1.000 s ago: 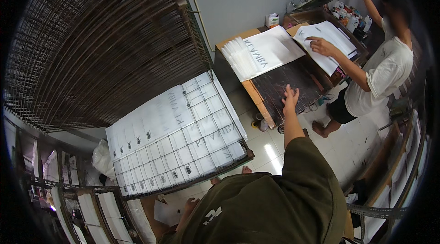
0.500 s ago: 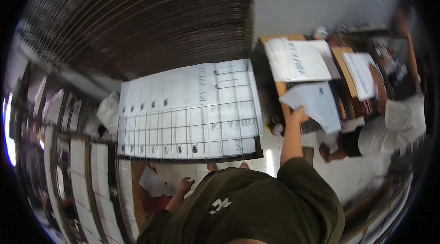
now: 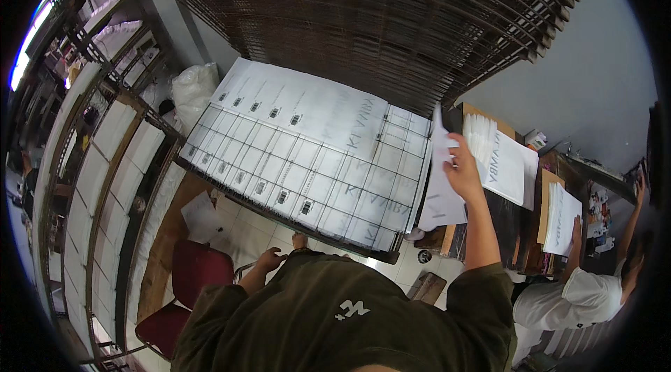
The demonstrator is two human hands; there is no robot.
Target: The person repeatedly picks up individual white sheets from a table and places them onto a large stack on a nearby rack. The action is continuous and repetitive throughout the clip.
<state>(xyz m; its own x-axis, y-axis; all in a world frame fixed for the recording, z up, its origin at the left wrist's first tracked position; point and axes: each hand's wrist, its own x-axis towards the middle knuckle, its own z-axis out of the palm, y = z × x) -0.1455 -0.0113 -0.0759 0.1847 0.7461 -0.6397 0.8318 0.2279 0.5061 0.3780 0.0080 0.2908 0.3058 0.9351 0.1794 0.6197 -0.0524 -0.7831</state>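
- The person's right hand (image 3: 463, 169) has its fingers closed on the edge of a thin, white, slightly see-through sheet (image 3: 439, 194) with dark print.
- That sheet hangs bent and tilted, between a dark metal wire tray (image 3: 395, 253) and a dark worktop (image 3: 500, 218); whether it touches the tray's edge I cannot tell.
- The person's left hand (image 3: 271, 258) is low, near the body, its fingers loosely bent and apart, with nothing visible in them.
- White printed sheets (image 3: 307, 127) cover the far part of the tray; more show through its wires in the near part.
- Above the tray, a tilted bank of dark wire racks (image 3: 370, 15) fills the upper middle.
- On the worktop lies a stack of white printed sheets (image 3: 511, 180).
- Farther right, a co-worker in a white shirt (image 3: 573, 302) rests a hand (image 3: 576, 231) on another white printed sheet (image 3: 561, 211).
- A dark red chair (image 3: 199, 274) stands at lower left.
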